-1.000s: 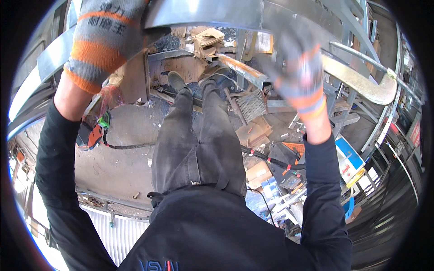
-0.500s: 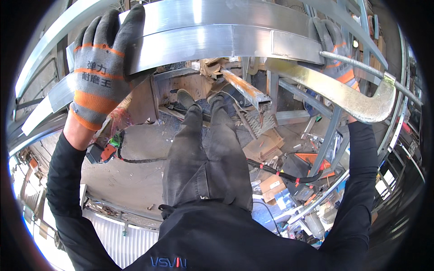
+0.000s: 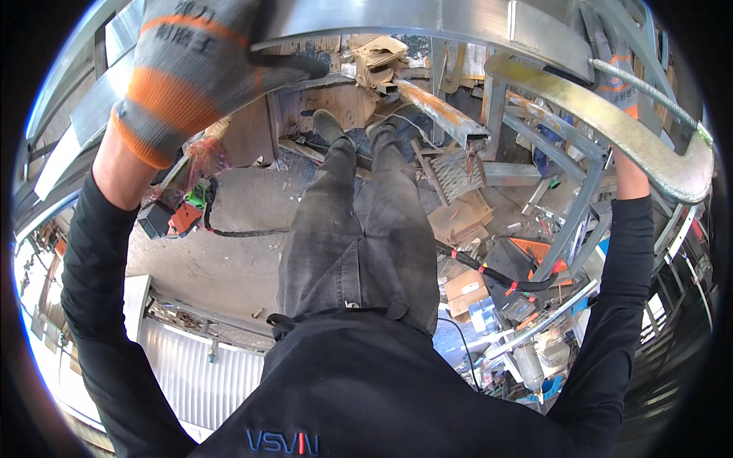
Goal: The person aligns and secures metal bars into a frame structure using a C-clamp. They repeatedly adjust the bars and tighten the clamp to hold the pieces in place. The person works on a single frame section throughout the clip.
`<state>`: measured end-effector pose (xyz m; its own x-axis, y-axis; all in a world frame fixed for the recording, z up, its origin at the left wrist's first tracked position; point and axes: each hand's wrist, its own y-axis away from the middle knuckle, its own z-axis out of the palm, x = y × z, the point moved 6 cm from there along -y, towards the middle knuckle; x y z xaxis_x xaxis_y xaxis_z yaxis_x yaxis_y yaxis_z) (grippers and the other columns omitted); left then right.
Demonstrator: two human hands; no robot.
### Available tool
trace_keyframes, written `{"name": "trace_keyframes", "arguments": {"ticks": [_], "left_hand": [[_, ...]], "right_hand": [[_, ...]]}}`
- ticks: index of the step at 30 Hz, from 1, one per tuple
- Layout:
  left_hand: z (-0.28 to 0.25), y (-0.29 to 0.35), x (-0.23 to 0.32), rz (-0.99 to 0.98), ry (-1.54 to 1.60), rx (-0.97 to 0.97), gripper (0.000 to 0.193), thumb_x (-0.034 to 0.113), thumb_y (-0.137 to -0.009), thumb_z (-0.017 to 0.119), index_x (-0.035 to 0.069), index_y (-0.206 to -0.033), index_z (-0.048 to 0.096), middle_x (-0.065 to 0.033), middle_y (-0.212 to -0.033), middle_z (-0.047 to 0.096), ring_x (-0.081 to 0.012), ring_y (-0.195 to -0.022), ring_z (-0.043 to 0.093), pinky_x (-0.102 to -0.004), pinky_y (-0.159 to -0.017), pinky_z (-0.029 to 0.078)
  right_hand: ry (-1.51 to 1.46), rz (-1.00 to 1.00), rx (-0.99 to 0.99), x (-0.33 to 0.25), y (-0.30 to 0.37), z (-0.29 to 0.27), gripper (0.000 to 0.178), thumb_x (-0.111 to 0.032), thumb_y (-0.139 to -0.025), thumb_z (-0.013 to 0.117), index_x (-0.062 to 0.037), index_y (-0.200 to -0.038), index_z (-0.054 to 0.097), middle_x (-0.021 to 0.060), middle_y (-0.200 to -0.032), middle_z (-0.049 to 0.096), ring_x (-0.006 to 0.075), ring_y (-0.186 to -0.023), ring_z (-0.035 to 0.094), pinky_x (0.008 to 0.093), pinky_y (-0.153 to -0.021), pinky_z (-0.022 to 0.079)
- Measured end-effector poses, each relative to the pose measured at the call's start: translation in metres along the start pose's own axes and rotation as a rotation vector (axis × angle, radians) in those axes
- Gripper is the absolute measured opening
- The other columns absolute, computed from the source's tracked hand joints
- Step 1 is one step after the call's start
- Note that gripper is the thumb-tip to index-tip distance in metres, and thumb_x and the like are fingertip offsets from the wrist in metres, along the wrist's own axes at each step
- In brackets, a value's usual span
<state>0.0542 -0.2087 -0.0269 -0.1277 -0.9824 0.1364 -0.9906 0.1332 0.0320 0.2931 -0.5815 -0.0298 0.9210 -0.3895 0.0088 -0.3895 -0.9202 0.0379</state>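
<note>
A curved, shiny metal bar (image 3: 427,17) spans the top of the view. My left hand (image 3: 191,69), in a grey and orange work glove, is at its left part, with the thumb stretched along the lower edge. The frame's top edge cuts off its other fingers. My right hand (image 3: 620,80), gloved alike, grips the bar's right part and is partly hidden behind a C-clamp (image 3: 603,126). The clamp has a yellowish metal frame and a threaded rod (image 3: 649,93). It sits at the bar's right end, beside a flat metal plate (image 3: 534,30).
Below the bar, a rusty square tube (image 3: 439,114) juts toward me. Grey metal framing (image 3: 576,206) stands at the right. Cardboard boxes (image 3: 462,217), tools and a black cable (image 3: 489,271) lie on the floor. A red and black tool (image 3: 182,220) lies at the left.
The bar and clamp have shifted up and right in the view. My left hand has moved up, its thumb now below the bar's edge. My right hand has moved up and right.
</note>
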Motion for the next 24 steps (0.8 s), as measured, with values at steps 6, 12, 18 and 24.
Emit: {"name": "trace_keyframes", "arguments": {"ticks": [6,12,18,24], "left_hand": [[0.017,-0.021,0.038,0.030,-0.293,0.100,0.120,0.060,-0.073,0.100,-0.001,-0.166,0.055,-0.0290,-0.148,0.061,-0.0481,-0.137,0.060,-0.0622,-0.119,0.046],[0.024,-0.052,0.075,-0.092,-0.351,0.136,0.100,0.038,-0.072,0.102,0.013,-0.161,0.064,-0.0203,-0.142,0.069,-0.0436,-0.130,0.068,-0.0614,-0.106,0.056],[0.002,-0.062,0.083,-0.072,-0.228,0.269,0.112,0.039,-0.070,0.103,0.014,-0.170,0.058,-0.0241,-0.154,0.063,-0.0486,-0.140,0.061,-0.0669,-0.113,0.051],[0.009,-0.059,0.074,-0.124,-0.137,0.205,0.119,0.048,-0.073,0.102,0.011,-0.175,0.053,-0.0281,-0.161,0.058,-0.0517,-0.146,0.057,-0.0728,-0.119,0.043]], "right_hand": [[0.026,0.018,0.020,-0.004,0.006,-0.005,0.059,-0.041,-0.100,0.080,-0.0153,-0.152,0.067,0.0123,-0.143,0.065,0.0336,-0.140,0.065,0.0514,-0.119,0.057],[0.062,0.022,0.053,-0.011,0.007,0.001,0.068,-0.044,-0.098,0.081,-0.0159,-0.158,0.064,0.0140,-0.152,0.061,0.0360,-0.145,0.061,0.0525,-0.122,0.054],[0.090,0.026,0.071,-0.015,0.000,0.000,0.077,-0.046,-0.096,0.081,-0.0165,-0.164,0.061,0.0157,-0.160,0.058,0.0384,-0.151,0.058,0.0536,-0.125,0.052],[0.114,0.016,0.054,-0.013,-0.011,0.000,0.086,-0.048,-0.094,0.081,-0.0171,-0.171,0.058,0.0174,-0.169,0.054,0.0408,-0.156,0.055,0.0547,-0.129,0.049]]}}
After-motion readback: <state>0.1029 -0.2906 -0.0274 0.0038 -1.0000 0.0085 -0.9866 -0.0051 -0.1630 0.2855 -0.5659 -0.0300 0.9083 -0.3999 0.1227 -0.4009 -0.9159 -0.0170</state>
